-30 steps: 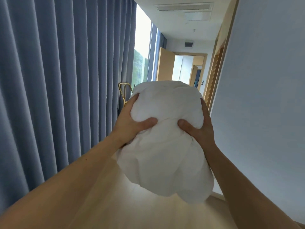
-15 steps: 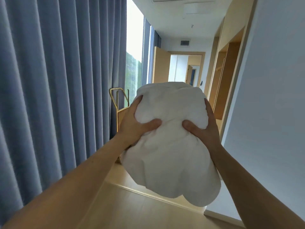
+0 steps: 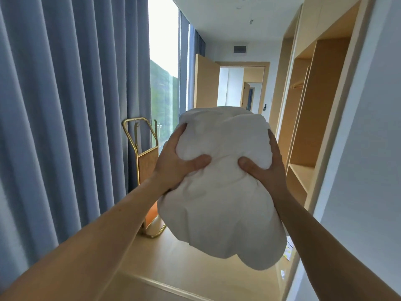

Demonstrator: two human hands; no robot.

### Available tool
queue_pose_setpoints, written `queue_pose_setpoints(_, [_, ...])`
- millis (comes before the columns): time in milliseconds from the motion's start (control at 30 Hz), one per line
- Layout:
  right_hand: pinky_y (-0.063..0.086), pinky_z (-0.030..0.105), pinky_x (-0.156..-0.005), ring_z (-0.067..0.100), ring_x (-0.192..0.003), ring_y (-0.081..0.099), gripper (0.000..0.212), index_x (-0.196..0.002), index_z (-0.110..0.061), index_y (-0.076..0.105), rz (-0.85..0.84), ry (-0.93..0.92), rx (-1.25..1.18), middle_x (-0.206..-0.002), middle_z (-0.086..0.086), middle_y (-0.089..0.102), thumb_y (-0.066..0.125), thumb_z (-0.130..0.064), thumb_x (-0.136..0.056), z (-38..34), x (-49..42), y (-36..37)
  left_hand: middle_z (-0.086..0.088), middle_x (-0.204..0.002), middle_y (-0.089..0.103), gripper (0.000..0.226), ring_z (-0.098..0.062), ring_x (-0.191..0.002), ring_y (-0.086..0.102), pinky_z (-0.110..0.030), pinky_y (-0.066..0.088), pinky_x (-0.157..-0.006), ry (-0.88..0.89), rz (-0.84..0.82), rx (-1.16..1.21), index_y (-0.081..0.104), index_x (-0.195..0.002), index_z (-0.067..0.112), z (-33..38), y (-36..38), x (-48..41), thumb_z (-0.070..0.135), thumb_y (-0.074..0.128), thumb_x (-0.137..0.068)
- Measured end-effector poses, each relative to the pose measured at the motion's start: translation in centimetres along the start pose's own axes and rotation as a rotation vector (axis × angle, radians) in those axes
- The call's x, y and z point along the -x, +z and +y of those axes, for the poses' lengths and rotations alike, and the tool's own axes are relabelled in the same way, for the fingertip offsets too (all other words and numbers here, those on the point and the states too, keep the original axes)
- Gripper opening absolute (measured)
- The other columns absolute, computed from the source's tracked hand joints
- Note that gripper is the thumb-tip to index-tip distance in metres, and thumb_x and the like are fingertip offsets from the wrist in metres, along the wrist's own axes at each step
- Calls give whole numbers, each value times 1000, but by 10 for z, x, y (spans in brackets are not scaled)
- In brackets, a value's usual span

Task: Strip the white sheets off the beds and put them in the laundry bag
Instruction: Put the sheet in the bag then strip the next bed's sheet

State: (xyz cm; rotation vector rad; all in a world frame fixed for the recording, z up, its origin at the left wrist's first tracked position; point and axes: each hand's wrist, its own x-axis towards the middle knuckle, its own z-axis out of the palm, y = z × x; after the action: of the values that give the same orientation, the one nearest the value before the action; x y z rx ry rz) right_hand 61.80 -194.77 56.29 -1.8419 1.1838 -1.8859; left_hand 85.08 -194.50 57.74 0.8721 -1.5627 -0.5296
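Head view: bundled white sheets [image 3: 221, 203] are held in the air between both hands. Left hand [image 3: 173, 166] and right hand [image 3: 267, 168] grasp the bundle, fingers curled round its sides, thumbs pressed into the front. Most cloth hangs below the thumbs. Brass trolley [image 3: 138, 135] stands beyond the left fingers, beside the blue curtain [image 3: 65, 105].

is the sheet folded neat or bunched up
Bunched up: the sheet is a rumpled wad, gripped between the left hand and right hand.
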Motion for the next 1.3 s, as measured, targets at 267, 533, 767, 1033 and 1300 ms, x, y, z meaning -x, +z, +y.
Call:
queue_pose_setpoints(267, [46, 51, -108, 10, -131, 50, 115, -150, -38, 33, -49, 7, -51, -145, -17, 48, 69, -88, -53, 108, -129, 61, 35, -125, 45, 100, 26, -106, 44, 6, 36, -79, 5, 29, -30, 35, -142, 43, -98, 26, -138, 54, 83, -55])
queue_pose_setpoints(533, [41, 49, -111, 11, -133, 46, 122, -153, -36, 30, -1, 30, 33, -149, -16, 44, 69, -86, -49, 234, -242, 133, 27, -139, 48, 106, -1, -127, 48, -29, 42, -105, 10, -4, 19, 40, -144, 47, -234, 53, -284, 63, 82, -48])
queue_pose_setpoints(767, [40, 46, -112, 10, -133, 45, 113, -152, -36, 32, 83, 74, 95, -148, -16, 44, 73, -70, -52, 332, -339, 163, 25, -143, 47, 108, 1, -129, 47, -28, 42, -107, -8, -98, 68, 40, -143, 51, -330, 99, -415, 64, 82, -45])
queue_pose_setpoints(1033, [40, 46, -112, 9, -134, 46, 113, -152, -36, 32, 127, 72, 106, -148, -17, 45, 73, -70, -52, 469, -458, 159, 28, -140, 48, 101, 13, -122, 47, -3, 40, -92, 36, -157, 106, 42, -139, 56, -424, 198, -549, 62, 81, -46])
queue_pose_setpoints(1300, [40, 50, -112, 12, -134, 45, 111, -151, -39, 30, 96, 47, 75, -149, -15, 44, 72, -73, -53, 582, -603, 155, 21, -143, 47, 98, -5, -130, 48, -38, 42, -110, 51, -107, 37, 41, -135, 62, -484, 277, -690, 62, 83, -46])
